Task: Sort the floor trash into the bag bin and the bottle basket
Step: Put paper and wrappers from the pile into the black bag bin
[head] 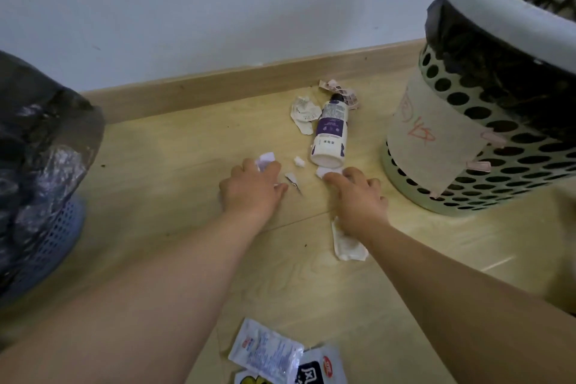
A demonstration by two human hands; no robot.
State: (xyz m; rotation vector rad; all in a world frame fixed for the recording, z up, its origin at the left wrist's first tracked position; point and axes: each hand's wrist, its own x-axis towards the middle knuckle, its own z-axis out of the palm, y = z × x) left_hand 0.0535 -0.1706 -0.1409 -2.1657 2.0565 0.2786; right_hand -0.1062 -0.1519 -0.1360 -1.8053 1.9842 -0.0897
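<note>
Head view: we have both hands down among the litter.
Our left hand clutches a crumpled paper scrap; our right hand has bent fingers touching a white scrap, and we cannot tell if it grips. The bottle lies on the floor just beyond, between the blue bin at left and the green basket at right.
</note>
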